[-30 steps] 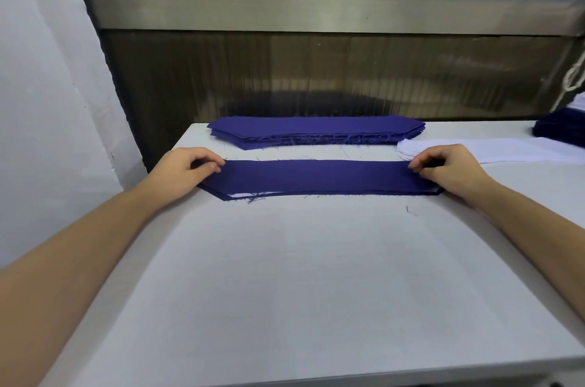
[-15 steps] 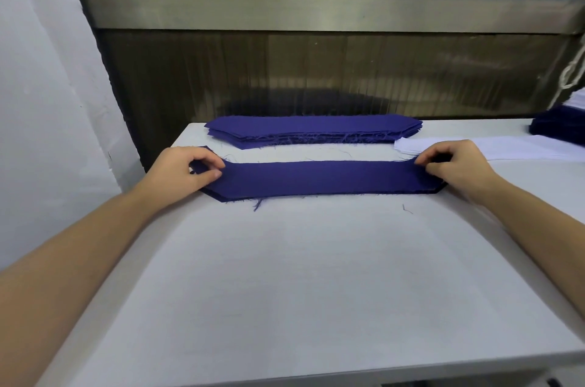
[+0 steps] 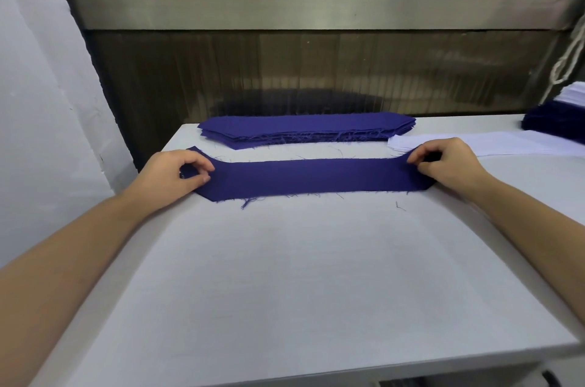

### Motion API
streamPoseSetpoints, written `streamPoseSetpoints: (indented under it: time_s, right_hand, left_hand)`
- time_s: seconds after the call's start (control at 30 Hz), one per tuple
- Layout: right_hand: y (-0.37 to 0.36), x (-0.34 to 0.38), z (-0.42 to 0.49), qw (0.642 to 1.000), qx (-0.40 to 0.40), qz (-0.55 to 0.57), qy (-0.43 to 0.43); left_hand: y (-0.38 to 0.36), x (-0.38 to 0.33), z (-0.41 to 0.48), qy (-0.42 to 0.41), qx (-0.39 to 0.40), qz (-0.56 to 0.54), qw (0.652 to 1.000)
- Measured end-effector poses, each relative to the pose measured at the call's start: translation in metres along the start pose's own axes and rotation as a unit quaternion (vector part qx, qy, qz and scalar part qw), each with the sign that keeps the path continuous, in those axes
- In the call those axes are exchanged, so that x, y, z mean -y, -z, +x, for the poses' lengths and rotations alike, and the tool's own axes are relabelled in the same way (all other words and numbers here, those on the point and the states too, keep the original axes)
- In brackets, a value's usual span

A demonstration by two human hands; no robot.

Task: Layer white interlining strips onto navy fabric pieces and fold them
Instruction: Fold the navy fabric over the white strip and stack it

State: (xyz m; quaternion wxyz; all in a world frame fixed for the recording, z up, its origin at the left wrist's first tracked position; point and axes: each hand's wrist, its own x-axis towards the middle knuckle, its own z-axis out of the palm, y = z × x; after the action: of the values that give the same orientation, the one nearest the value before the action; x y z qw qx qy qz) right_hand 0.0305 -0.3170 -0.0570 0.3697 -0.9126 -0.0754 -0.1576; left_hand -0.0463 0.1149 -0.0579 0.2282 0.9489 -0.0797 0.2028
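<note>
Fold stage on navy piece [image 3: 310, 177], lying flat across far half of counter [image 3: 285, 291], just in front of navy stack [image 3: 307, 128] and apart from it. Pinched at left end by left hand [image 3: 171, 174], fingers [image 3: 202, 165] curled, thumb meeting fingertips on the cloth. Pinched at right end by right hand [image 3: 449, 165], fingers [image 3: 414, 157] curled the same way, end corner tucked under the palm.

Versus a second ago: white sliver of interlining along near-left edge gone from sight, covered by navy. Top layer drawn over, long edges closer to matching. Pointed tip of cloth poking out past left hand on far side. Frayed threads along near edge.

Reads as fold nearly closed with interlining enclosed. Not visible, so cannot confirm its position inside. Likely left: square the ends, press flat, add to a stack. Risk: inner strip sliding while ends get tugged.

White interlining strips [image 3: 506, 144] fanned at right, just beyond right hand. Second navy pile [image 3: 554, 127] at far right.
</note>
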Motion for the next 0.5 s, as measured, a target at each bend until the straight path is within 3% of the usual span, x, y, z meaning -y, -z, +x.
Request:
streamPoseSetpoints:
  time_s: [0.2, 0.5]
  right_hand:
    - [0.0016, 0.0024, -0.0004, 0.999, -0.034, 0.001, 0.006]
    - [0.0023, 0.0005, 0.0002, 0.997, 0.037, -0.067, -0.01]
  left_hand:
    - [0.0, -0.002, -0.0007, -0.009, 0.006, 0.004, 1.0]
    - [0.0001, 0.0014, -0.0001, -0.005, 0.011, 0.02, 1.0]
